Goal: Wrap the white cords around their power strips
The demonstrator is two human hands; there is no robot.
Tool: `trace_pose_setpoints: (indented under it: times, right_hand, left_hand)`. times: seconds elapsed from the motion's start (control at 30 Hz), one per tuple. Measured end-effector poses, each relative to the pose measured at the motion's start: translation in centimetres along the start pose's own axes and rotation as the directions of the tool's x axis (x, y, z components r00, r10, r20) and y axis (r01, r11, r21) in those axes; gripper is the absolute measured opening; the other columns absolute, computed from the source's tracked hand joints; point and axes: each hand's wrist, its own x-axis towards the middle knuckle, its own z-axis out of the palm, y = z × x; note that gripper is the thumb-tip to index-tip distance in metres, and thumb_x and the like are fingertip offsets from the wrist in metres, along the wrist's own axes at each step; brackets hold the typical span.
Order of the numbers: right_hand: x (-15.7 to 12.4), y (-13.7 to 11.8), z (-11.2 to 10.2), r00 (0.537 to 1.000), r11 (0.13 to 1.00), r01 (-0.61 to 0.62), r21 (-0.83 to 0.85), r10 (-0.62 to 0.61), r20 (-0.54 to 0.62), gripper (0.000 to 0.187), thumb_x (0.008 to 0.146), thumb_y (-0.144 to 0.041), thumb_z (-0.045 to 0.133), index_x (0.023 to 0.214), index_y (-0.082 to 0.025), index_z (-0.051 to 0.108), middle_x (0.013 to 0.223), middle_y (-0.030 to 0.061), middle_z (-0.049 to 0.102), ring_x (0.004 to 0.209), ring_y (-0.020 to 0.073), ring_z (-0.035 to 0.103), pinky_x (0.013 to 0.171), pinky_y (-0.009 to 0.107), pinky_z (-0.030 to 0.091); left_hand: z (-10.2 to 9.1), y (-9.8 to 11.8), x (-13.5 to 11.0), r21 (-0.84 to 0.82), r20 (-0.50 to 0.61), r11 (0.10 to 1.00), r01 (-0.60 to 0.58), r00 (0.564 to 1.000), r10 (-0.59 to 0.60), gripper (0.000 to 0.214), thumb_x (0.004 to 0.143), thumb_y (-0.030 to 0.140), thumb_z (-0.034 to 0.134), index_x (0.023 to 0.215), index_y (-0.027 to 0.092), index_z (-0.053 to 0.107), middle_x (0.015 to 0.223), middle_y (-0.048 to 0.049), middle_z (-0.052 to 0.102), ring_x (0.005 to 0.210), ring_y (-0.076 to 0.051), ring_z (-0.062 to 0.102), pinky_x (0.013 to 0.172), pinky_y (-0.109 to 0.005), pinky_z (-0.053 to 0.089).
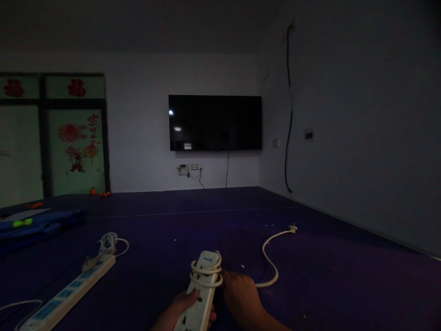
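A white power strip [203, 301] is gripped near its lower part by my left hand [182, 308], thumb on the socket face and fingertips showing along the far side. Several turns of its white cord [270, 257] wrap around the strip's upper end. To the right of the strip, my right hand [243, 294] is closed on the cord close to the wrapped turns. From that hand the loose cord curves away over the purple surface, ending in a plug [292, 228].
Left of me lies a second power strip [69, 294] with blue socket panels and a bundled cord [108, 244]. Folded blue cloth [44, 225] lies farther left. A wall-mounted television [215, 123] hangs ahead, and a bare wall [372, 138] runs along the right.
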Motion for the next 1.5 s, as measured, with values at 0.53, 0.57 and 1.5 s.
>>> trace_pose_setpoints:
  times: [0.53,0.57,1.5]
  right_hand:
    - [-0.1,0.0,-0.4,0.994,0.995,-0.100,0.014,0.100,0.036,0.034,0.078,-0.005,0.038,0.093,-0.020,0.064,0.089,0.0076,0.069,0.077,0.0182,0.065,0.062,0.023,0.042]
    - [-0.1,0.0,-0.5,0.993,0.994,-0.110,0.011,0.110,0.038,0.034,0.078,-0.005,0.038,0.094,-0.019,0.064,0.089,0.0081,0.069,0.077,0.0179,0.065,0.062,0.023,0.042]
    - [0.0,0.0,-0.3,0.991,0.999,-0.030,0.012,0.031,-0.127,0.026,0.089,-0.020,0.041,0.083,-0.021,0.066,0.080,0.0023,0.069,0.073,0.0150,0.064,0.060,0.021,0.039]
  left_hand:
    - [0.3,-1.3,-0.7,0.464,-0.014,0.805,-0.370,0.905,0.424,0.093,0.038,0.051,0.080,0.118,0.016,0.051,0.119,-0.0163,0.058,0.115,-0.036,0.047,0.098,-0.046,0.032]
    - [0.1,-1.4,-0.6,0.512,0.005,0.764,-0.392,0.891,0.454,0.095,0.036,0.052,0.080,0.119,0.016,0.051,0.124,-0.0169,0.054,0.119,-0.037,0.042,0.101,-0.046,0.028]
    - [0.2,1.2,-1.2,-0.418,-0.198,0.886,-0.202,0.972,0.128,0.069,0.076,0.027,0.052,0.134,0.000,0.026,0.098,-0.0208,0.067,0.082,-0.026,0.067,0.074,-0.033,0.051]
